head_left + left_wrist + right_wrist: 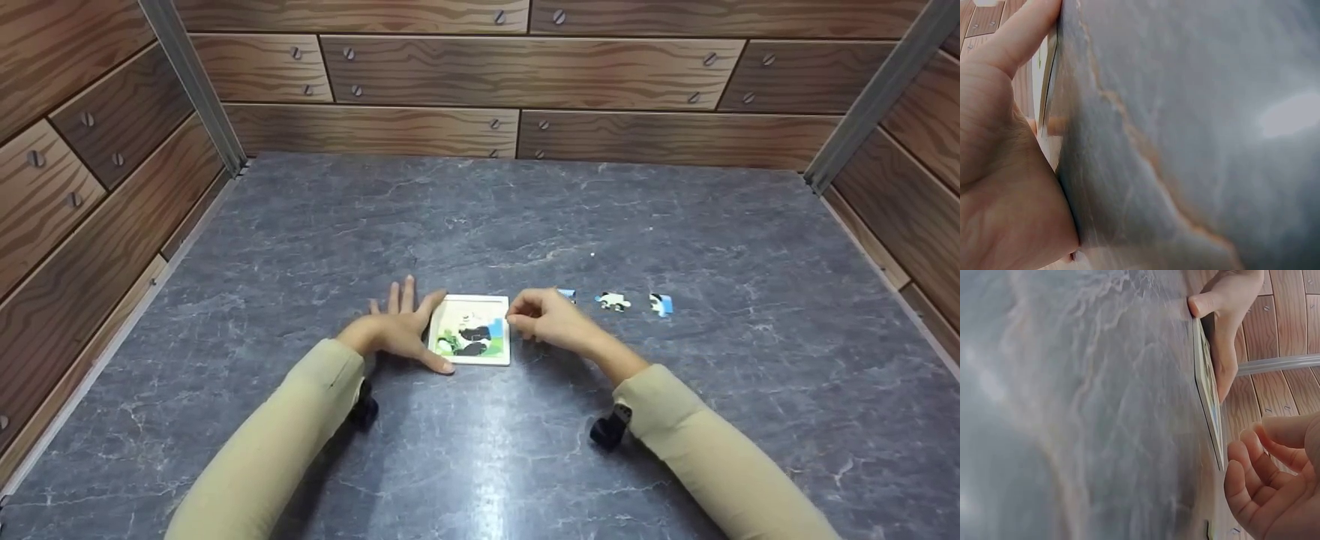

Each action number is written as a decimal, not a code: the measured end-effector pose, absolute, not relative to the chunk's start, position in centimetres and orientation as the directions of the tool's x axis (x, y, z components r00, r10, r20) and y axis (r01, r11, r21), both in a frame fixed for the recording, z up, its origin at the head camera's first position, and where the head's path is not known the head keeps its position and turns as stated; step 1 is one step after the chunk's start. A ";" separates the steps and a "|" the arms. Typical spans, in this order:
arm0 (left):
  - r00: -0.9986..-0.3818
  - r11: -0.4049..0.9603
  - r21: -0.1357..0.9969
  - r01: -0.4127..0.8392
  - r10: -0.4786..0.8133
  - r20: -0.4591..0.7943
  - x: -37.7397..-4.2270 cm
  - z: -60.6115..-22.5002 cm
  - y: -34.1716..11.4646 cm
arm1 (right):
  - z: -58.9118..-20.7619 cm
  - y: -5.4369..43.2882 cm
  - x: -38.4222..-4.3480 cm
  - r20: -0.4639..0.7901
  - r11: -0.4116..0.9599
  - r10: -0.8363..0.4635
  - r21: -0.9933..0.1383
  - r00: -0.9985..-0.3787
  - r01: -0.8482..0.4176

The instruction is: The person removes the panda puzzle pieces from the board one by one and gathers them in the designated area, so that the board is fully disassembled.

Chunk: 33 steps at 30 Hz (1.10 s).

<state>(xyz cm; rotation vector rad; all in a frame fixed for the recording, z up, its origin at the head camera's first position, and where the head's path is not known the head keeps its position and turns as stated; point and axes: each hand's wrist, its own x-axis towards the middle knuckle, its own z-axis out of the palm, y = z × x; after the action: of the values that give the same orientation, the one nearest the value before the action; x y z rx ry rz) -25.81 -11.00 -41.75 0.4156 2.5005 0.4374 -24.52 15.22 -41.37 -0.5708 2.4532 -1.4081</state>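
A small square puzzle board (481, 361) with a pale frame lies flat on the table, showing part of a panda picture in black, white, green and blue. My left hand (397, 330) rests at its left side with fingers spread, thumb along the near edge and index finger by the far left corner. Beside the board's right edge is my right hand (551, 319), its fingers curled and thumb tip close to the index fingertip. No piece shows between the right fingertips in the right wrist view, where the board (1207, 388) appears edge-on.
Loose jigsaw pieces lie right of the board: a blue one (568, 293) partly behind my right hand, a white and black one (613, 301), and a blue, white and black one (661, 304). Wood-patterned walls (525, 75) enclose the grey marbled table (337, 217).
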 end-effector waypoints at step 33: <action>-0.797 0.904 0.372 0.213 0.380 -0.468 -25.9 -42.0 -11.0 | -42.3 10.1 -25.8 -0.132 0.533 -0.398 -0.838 -0.908 -0.112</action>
<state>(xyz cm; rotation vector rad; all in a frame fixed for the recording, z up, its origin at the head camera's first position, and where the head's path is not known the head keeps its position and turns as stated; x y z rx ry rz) -25.91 -11.05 -41.95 0.4258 2.5143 0.4078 -25.80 10.06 -42.33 -0.4240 2.4683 -1.3172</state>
